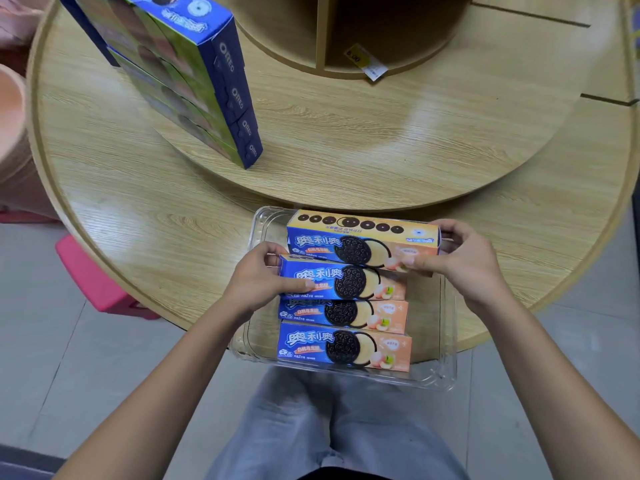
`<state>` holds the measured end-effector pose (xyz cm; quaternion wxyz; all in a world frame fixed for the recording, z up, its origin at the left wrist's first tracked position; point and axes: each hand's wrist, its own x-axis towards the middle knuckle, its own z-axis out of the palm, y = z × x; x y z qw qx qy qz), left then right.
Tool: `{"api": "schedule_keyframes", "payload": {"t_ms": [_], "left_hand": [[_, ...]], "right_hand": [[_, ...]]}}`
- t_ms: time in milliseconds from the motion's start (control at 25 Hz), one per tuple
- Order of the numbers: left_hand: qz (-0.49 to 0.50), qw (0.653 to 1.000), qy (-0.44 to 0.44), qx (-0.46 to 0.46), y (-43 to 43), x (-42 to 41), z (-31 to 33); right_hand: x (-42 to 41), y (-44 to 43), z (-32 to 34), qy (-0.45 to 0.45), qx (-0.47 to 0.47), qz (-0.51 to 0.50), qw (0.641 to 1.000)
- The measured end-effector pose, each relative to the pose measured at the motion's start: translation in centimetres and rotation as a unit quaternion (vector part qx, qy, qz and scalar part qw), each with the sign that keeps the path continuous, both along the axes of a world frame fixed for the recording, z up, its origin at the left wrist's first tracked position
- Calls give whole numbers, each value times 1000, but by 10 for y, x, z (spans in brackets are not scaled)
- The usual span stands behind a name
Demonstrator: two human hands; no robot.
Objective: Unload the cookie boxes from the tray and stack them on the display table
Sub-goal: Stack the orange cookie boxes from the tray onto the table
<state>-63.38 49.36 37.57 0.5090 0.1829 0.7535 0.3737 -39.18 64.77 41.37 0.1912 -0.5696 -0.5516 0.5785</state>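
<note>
A clear plastic tray (446, 327) rests on the near edge of the round wooden display table (145, 216) and overhangs my lap. Several blue-and-orange cookie boxes lie in it, side by side. My right hand (464, 261) grips the right end of the farthest box (363, 242), which is tipped up above the others. My left hand (261, 278) holds the left end of the second box (343, 282), thumb on its front. Two more boxes (343, 348) lie nearer me. A tall stack of cookie boxes (194, 81) stands on the table's raised middle tier at the left.
The raised round tier (381, 143) has a central wooden column with open compartments and a yellow price tag (367, 62). A pink stool (100, 278) stands on the tiled floor at the left. Peach-coloured tubs (14, 133) sit beyond the table's left edge.
</note>
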Motion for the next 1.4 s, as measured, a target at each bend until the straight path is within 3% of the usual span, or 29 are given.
{"api": "schedule_keyframes", "payload": {"t_ms": [280,440,720,1040,1160,1400], "left_hand": [[29,991,28,125,-15,-19,34],[8,981,27,194,21,-40,34],[-24,973,-34,225,96,-62,5],[9,968,-2,249,129,-72,-7],[13,968,34,249,133,-69,-9],[-38,963,98,250,131,-69,-5]], "right_hand": [[15,8,28,89,51,-30,994],[15,34,37,138,83,-67,985],[-7,83,31,156,78,-36,984],[-42,109,4,164,63,20,984],[-46,116,1,148,80,46,985],[-41,113,-1,26,149,110,982]]}}
